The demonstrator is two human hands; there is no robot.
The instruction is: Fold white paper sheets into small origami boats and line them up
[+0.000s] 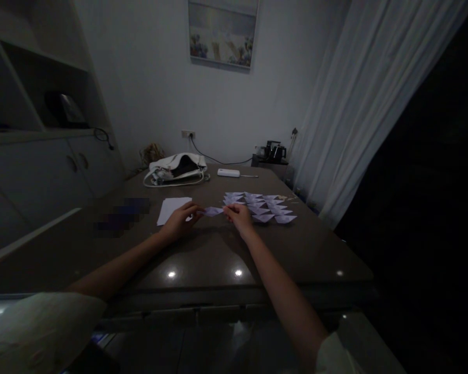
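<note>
A small folded paper boat (212, 211) is stretched between my two hands, just above the dark table. My left hand (181, 221) pinches its left end, and my right hand (238, 217) pinches its right end. Beside my left hand lies a stack of white paper sheets (170, 208), partly covered by that hand. To the right of my right hand stand several folded paper boats (263, 210) in close rows; my hand hides some of them.
Farther back on the table (214, 254) are a white handbag (177, 169) and a white power strip or similar device (228, 173). A blurred dark blue item (127, 214) lies at the left. A sheer curtain (327, 104) hangs along the right side.
</note>
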